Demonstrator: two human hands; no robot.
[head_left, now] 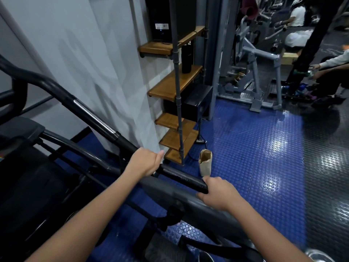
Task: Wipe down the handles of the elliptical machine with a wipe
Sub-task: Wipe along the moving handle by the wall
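Observation:
A long black handle (105, 123) of the elliptical machine runs from upper left down to lower right, with a silver strip along its upper part. My left hand (144, 163) is closed around the handle partway down. My right hand (219, 193) grips the handle's rounded black end. No wipe shows in either hand; whatever the palms cover is hidden. The machine's dark frame (28, 167) fills the lower left.
A wooden shelf unit (175, 86) on pipe posts stands against the white wall ahead. A brown paper bag (205, 162) sits on the blue studded floor. Grey gym machines (251, 72) and other people are at the far right.

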